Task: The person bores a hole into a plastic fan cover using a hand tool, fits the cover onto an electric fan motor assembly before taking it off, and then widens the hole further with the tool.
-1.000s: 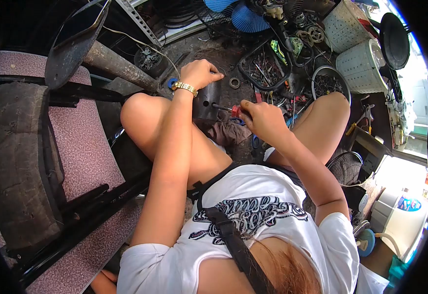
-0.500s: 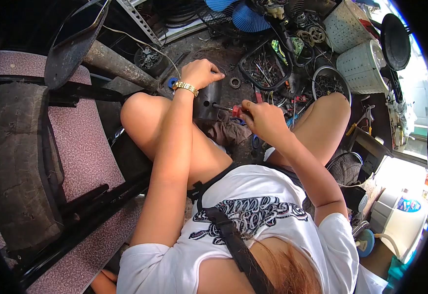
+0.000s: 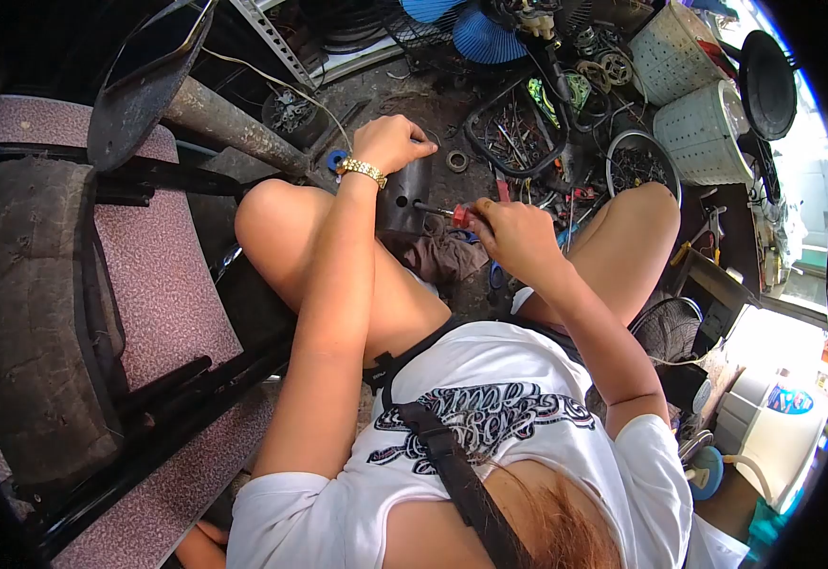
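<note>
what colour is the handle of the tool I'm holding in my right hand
The tool handle is red; the head view, the only one, shows it best.

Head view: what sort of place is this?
Probably a small, cluttered repair workshop, perhaps for electric fans: there's a blue-bladed fan, a black tray full of loose metal pieces, and a red-handled screwdriver in the right hand.

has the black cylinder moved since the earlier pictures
No, not visibly in any direction: the black cylinder keeps the same place beside the small ring.
</note>
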Available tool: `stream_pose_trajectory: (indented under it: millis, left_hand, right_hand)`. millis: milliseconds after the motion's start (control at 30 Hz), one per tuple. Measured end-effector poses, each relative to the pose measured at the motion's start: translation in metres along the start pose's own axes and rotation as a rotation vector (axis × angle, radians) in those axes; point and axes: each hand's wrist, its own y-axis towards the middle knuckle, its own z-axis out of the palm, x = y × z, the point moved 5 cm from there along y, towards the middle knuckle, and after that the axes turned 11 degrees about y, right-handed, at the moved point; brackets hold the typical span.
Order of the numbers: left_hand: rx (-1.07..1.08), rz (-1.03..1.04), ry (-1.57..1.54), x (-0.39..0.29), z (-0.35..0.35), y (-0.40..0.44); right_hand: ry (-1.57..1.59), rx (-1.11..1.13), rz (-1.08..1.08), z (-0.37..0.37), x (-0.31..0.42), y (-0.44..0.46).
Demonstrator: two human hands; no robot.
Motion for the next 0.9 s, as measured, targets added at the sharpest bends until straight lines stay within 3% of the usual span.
stream_pose_trajectory:
  millis: [300, 733, 900]
  left_hand:
    - [-0.029, 0.02, -0.01, -0.003, -0.0026, -0.0014]
    - [0.001, 0.003, 0.003, -0.0045, -0.0007, -0.0007]
    - [-0.004, -0.023, -0.001, -0.0019, 0.001, 0.0008]
  right_hand:
    - [0.055, 0.028, 0.062, -0.0028, -0.0024, -0.0021]
    - [0.095, -0.119, -0.029, -0.0047, -0.006, -0.0017]
    - [0.126, -0.081, -0.015, -0.0058, -0.0057, -0.0057]
